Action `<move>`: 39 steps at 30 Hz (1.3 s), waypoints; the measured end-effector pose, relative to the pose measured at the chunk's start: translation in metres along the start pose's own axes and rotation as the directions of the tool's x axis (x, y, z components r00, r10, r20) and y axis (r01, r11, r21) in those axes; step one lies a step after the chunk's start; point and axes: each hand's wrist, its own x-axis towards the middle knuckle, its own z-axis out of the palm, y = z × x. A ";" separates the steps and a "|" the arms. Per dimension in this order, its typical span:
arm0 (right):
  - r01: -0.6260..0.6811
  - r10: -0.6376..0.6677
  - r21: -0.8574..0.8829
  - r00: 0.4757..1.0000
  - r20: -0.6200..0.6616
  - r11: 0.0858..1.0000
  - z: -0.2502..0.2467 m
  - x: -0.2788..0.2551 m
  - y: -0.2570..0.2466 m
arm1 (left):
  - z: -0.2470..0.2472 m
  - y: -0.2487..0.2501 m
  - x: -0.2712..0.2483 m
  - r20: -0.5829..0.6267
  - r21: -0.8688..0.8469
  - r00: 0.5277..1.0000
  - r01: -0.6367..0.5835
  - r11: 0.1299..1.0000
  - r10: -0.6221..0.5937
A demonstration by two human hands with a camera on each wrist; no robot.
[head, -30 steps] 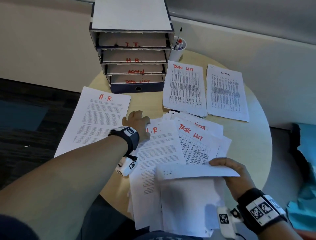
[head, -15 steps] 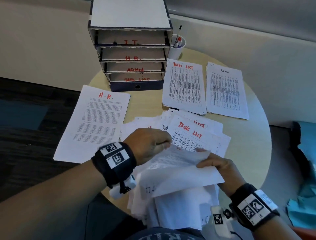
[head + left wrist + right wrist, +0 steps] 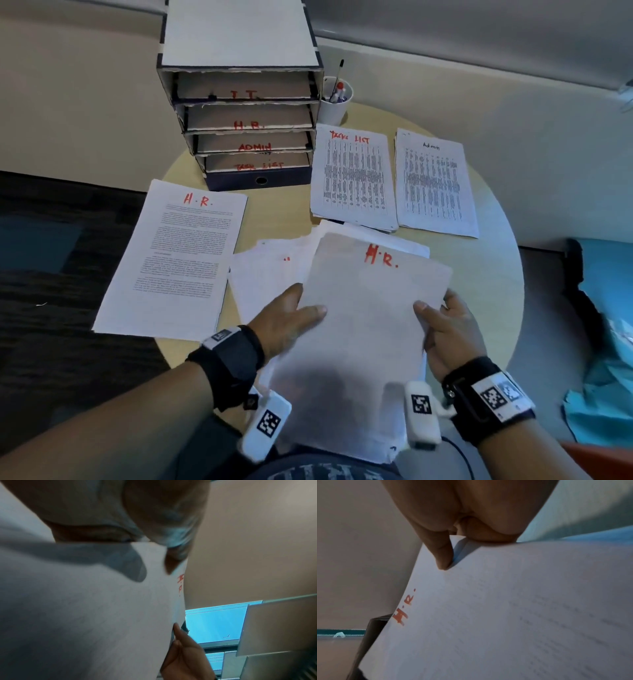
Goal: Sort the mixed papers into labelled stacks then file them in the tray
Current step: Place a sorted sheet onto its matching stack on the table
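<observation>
Both hands held up a sheet headed "H.R." in red [image 3: 373,308], lifted off the round table [image 3: 489,274] and tilted toward the person. The left hand [image 3: 287,325] gripped the sheet's left edge, thumb laid across the front and the fingers hidden behind the paper. The right hand [image 3: 448,329] pinched the right edge the same way, thumb on the printed face; in the right wrist view the thumb [image 3: 442,555] pressed down on the page near its corner, with the fingers curled beneath. The sheet's text was blurred and could not be read beyond the red heading.

Under the raised sheet lay the unsorted pile [image 3: 270,274] of loose white papers, fanned untidily across the table's near side. To the left, an "H.R." stack [image 3: 178,253] lay flat, its outer part overhanging the table edge. Farther back on the right lay a "Task List" stack [image 3: 352,178] and, just beside it, an "Admin" stack [image 3: 435,185], the two edges nearly touching.

At the back of the table stood the filing tray [image 3: 239,113], a tower of four open shelves marked in red from top to bottom I.T., H.R., ADMIN and TASK LIST, with a dark drawer at its base. Just right of the tray stood a white cup [image 3: 335,102] holding pens
</observation>
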 end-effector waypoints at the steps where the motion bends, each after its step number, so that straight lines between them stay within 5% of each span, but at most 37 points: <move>1: -0.001 0.002 0.018 1.000 -0.012 1.000 0.004 0.000 -0.003 | 0.005 0.002 -0.003 -0.035 0.094 0.999 -0.015 0.995 0.019; 8: -0.037 0.038 0.010 0.987 -0.158 0.999 0.017 0.010 -0.006 | 0.008 0.021 -0.010 -0.226 0.163 0.970 -0.058 0.985 0.095; 10: 0.017 -0.094 -0.304 0.966 -0.240 0.953 0.023 0.002 -0.019 | 0.001 0.028 -0.015 -0.210 0.297 0.970 -0.056 0.953 0.122; 12: 0.247 -0.454 -0.728 0.886 -0.099 0.640 0.031 -0.012 -0.036 | -0.001 0.044 -0.022 -0.170 0.481 0.967 -0.087 0.872 0.190; 13: 0.437 -0.615 -0.816 0.778 0.130 0.379 0.037 -0.020 -0.044 | 0.000 0.055 -0.023 -0.135 0.602 0.957 -0.126 0.788 0.257; 15: 0.659 -0.606 -0.743 0.544 0.580 -0.120 0.057 -0.032 -0.059 | 0.006 0.079 -0.024 -0.023 0.802 0.918 -0.219 0.556 0.396; 16: 0.673 -0.502 -0.684 0.504 0.702 -0.282 0.069 -0.035 -0.064 | 0.011 0.091 -0.025 0.050 0.855 0.892 -0.271 0.442 0.449; 18: 0.623 -0.267 -0.650 0.600 0.754 -0.435 0.092 -0.042 -0.073 | 0.017 0.110 -0.024 0.180 0.888 0.840 -0.363 0.282 0.512; 20: 0.552 -0.081 -0.675 0.741 0.666 -0.489 0.104 -0.041 -0.082 | 0.014 0.126 -0.024 0.228 0.897 0.826 -0.384 0.218 0.515; 22: 0.514 -0.005 -0.718 0.811 0.585 -0.469 0.096 -0.031 -0.086 | 0.001 0.133 -0.023 0.178 0.909 0.835 -0.342 0.238 0.521; 24: 0.476 -0.013 -0.810 0.859 0.511 -0.343 0.077 -0.017 -0.088 | -0.023 0.131 -0.022 0.048 0.911 0.841 -0.258 0.321 0.540; 27: 0.377 -0.069 -0.921 0.926 0.371 0.103 0.037 0.003 -0.091 | -0.062 0.104 -0.017 -0.319 0.851 0.788 -0.005 0.524 0.526; 29: 0.334 -0.096 -0.852 0.941 0.324 0.404 0.023 0.004 -0.093 | -0.078 0.080 -0.013 -0.557 0.598 0.769 0.109 0.794 0.314; 31: 0.308 -0.130 -0.716 0.947 0.293 0.626 0.026 -0.001 -0.094 | -0.074 0.067 -0.010 -0.513 0.160 0.858 0.111 0.981 -0.013; 33: 0.312 -0.195 -0.614 0.948 0.252 0.725 0.035 -0.005 -0.087 | -0.059 0.067 -0.008 -0.285 -0.158 0.953 0.058 0.986 -0.101; 36: 0.322 -0.259 -0.609 0.947 0.193 0.724 0.047 -0.009 -0.073 | -0.032 0.093 -0.010 -0.234 -0.155 0.956 -0.214 0.964 0.175; 39: 0.314 -0.313 -0.463 0.946 0.081 0.829 0.059 -0.014 -0.063 | -0.019 0.114 -0.017 -0.359 0.095 0.828 -0.428 0.899 0.432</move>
